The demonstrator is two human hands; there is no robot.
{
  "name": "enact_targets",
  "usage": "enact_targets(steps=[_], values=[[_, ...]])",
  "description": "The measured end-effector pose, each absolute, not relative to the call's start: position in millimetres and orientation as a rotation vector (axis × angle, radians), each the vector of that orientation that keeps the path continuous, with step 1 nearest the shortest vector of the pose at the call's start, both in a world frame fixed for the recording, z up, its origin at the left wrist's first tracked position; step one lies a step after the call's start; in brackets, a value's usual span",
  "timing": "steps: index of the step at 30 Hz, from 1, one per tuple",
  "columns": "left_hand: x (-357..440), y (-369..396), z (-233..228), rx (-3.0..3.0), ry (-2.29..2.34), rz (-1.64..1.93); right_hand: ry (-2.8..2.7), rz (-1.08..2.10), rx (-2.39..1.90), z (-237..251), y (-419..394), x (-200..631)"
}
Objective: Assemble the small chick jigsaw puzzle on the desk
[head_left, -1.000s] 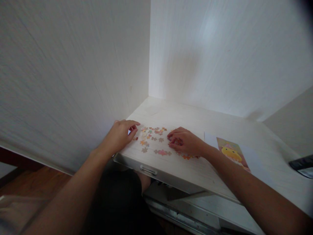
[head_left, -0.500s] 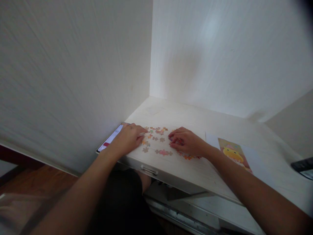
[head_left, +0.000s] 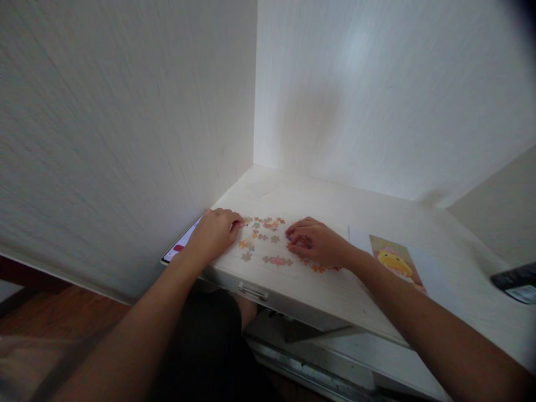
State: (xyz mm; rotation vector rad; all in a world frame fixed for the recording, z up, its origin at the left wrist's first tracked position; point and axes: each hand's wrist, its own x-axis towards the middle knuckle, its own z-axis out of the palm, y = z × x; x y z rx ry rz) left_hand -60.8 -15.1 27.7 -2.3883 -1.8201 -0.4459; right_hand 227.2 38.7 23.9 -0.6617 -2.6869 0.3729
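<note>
Jigsaw puzzle pieces [head_left: 275,239] lie spread between my two hands on a white desktop. One short joined strip [head_left: 277,261] with a pink middle lies close to the front edge. My left hand [head_left: 218,231] rests at the left side of the pieces, thumb and index pinched by the upper left ones; what looks like a small puzzle piece is at the fingertips, mostly hidden. Curled over a denser pile of pieces [head_left: 320,268], my right hand [head_left: 317,243] has its fingers and thumb closed around colourful pieces, partly hidden under the palm.
A phone [head_left: 179,245] lies by the left wall, partly under my left wrist. Right of my right hand is a sheet with a yellow cartoon picture [head_left: 393,262]. A dark object [head_left: 517,286] sits at the far right. The desk's front has a drawer handle [head_left: 253,291].
My left hand has drawn slightly left and its fingertips have come together. My right hand stays over the pile with its fingers curled. The whole view has shifted a little.
</note>
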Motion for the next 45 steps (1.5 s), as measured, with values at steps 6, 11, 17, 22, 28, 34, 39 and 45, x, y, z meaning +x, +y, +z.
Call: enact_targets(steps=[6, 11, 17, 22, 28, 34, 39, 45], values=[[-60.1, -16.3, 29.7, -2.274, -1.900, -0.337, -2.682, 0.379, -0.637, 25.4, 38.0, 227.4], [-59.2, -16.7, 29.4, -2.264, -1.895, -0.283, -2.680, 0.374, -0.621, 21.7, 44.6, 230.5], [-60.8, -15.4, 27.3, -2.288, -1.883, -0.269, -2.684, 0.321, -0.722, 18.3, 51.1, 234.8], [-57.9, -17.4, 27.5, -2.258, -1.888, -0.257, -2.683, 0.325, -0.772, 20.0, 51.3, 236.6], [-51.3, -20.5, 29.8, -2.274, -1.869, -0.265, -2.670, 0.291, -0.799, 18.1, 52.8, 238.3], [-61.5, -25.5, 40.8, -2.379, -1.867, -0.349, -2.646, 0.289, -0.810, 18.7, 51.1, 237.9], [-74.7, -37.6, 53.1, -2.400, -1.892, -0.457, -2.491, 0.408, -0.853, 17.4, 54.8, 240.9], [-65.5, -47.1, 49.7, -2.624, -1.807, -0.394, -2.273, 0.336, -1.009, 14.7, 76.1, 257.0]])
